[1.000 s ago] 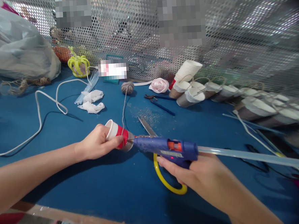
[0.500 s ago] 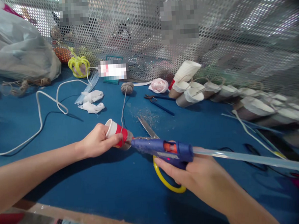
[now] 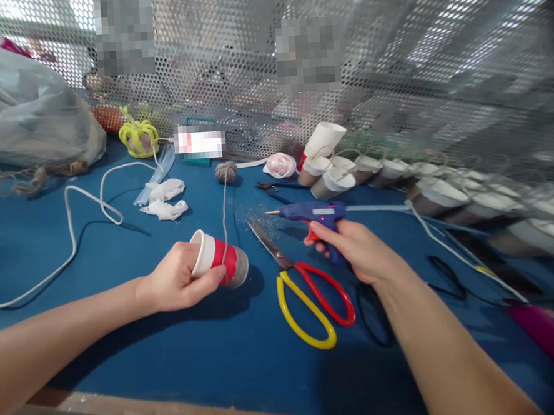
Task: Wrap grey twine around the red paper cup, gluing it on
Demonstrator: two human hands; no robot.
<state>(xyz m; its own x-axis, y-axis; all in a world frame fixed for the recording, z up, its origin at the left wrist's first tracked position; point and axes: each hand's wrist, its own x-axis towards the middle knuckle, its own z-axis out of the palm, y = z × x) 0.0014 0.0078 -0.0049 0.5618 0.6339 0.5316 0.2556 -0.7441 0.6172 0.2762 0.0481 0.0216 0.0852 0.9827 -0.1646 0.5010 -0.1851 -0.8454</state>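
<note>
My left hand (image 3: 180, 279) grips a red and white paper cup (image 3: 205, 248), tilted on its side with fingers inside its mouth and the thumb on its wall. Grey yarn (image 3: 225, 217) is wound round the cup's lower end and runs back to a small yarn ball (image 3: 226, 172). In my right hand (image 3: 349, 244) is a blue glue gun (image 3: 312, 211), its nozzle pointing left, apart from the cup. A clear glue stick (image 3: 375, 208) sticks out of its back. Scissors (image 3: 283, 261) with one yellow and one red handle lie between my hands.
Finished-looking wrapped cups with string handles (image 3: 438, 191) line the right back. Pliers (image 3: 276, 187), a pink ribbon roll (image 3: 280, 165), crumpled white scraps (image 3: 165, 208) and a white cord (image 3: 75, 238) lie on the blue table (image 3: 249, 359). A perforated metal panel (image 3: 231, 79) stands behind.
My right hand has drawn the glue gun away from the cup, back and to the right, uncovering the scissors. My left hand still holds the cup, now turned slightly.
</note>
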